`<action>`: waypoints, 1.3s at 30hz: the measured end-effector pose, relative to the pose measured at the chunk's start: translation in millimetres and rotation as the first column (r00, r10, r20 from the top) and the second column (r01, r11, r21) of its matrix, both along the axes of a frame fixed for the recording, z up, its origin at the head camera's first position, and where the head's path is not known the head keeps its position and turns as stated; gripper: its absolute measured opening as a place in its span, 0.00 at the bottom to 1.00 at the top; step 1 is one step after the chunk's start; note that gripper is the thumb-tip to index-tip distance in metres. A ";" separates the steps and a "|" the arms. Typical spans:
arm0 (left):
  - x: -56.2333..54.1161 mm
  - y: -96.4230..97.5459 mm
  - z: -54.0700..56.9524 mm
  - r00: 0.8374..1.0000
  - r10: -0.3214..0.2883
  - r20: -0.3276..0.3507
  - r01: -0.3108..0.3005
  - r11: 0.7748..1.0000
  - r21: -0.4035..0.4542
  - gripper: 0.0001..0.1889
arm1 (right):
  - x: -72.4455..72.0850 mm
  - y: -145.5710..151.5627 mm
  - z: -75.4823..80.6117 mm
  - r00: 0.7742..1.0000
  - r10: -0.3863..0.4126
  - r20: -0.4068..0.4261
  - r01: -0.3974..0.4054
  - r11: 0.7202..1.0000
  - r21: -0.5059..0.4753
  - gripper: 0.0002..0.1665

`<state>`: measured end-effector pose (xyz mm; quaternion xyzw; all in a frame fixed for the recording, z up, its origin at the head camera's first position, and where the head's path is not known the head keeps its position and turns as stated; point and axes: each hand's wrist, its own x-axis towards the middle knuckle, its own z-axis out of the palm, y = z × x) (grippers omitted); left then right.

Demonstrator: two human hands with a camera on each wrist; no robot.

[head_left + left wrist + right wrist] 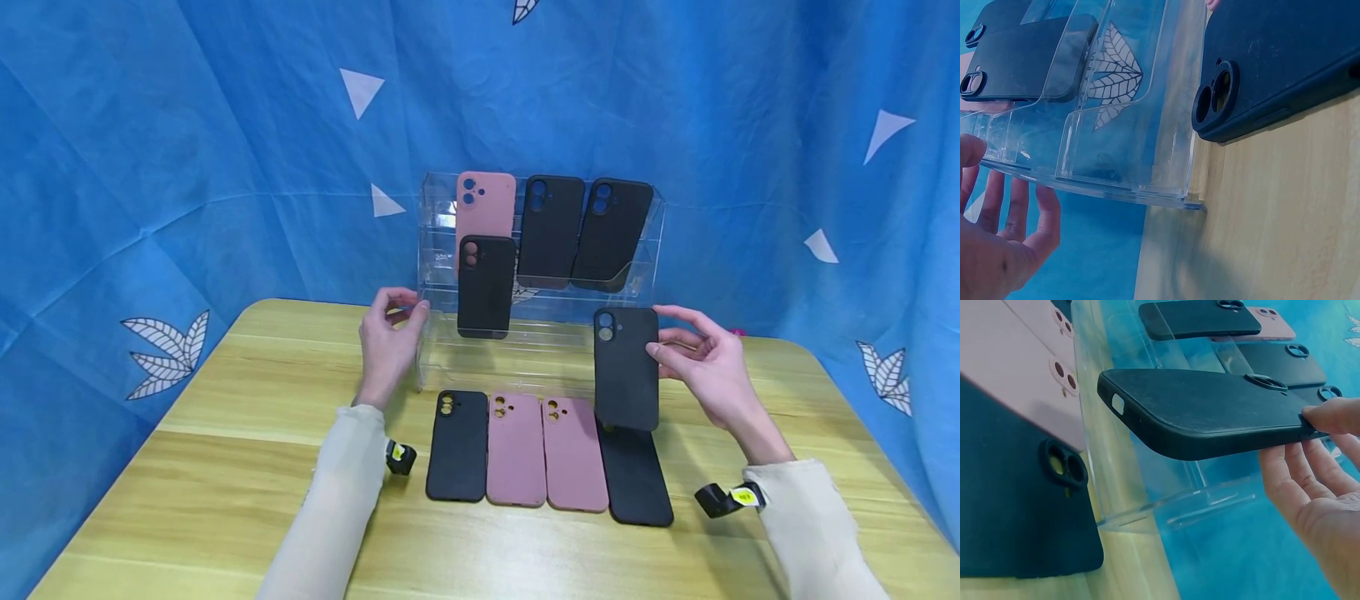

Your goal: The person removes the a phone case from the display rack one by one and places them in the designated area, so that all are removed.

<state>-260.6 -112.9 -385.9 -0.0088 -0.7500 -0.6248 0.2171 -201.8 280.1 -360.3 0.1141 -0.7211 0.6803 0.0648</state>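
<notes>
My right hand (708,358) pinches a black phone case (626,367) by its right edge, thumb in front and fingers behind. The case is upright, in front of the lower right part of a clear acrylic display rack (543,336). My left hand (390,337) is at the rack's left side, its fingers loosely bent and fingertips at the side panel (1129,195). On the rack, a black case (486,287) partly covers a pink case (483,200). Two more black cases, one upright (551,229) and one tilted (612,233), lean on the upper tier.
A row of cases lies before the rack: a black case (457,446), two pink cases (516,450) (576,454) and another black case (639,479), partly covered by the held one. Beneath them is a wooden table (247,400); a blue curtain (225,125) hangs behind.
</notes>
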 end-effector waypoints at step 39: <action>-0.9 -0.4 -1.5 1.000 0.002 -0.005 -0.002 1.000 0.003 0.11 | 49.3 66.4 -37.5 0.984 -0.025 0.175 0.001 0.991 0.132 0.30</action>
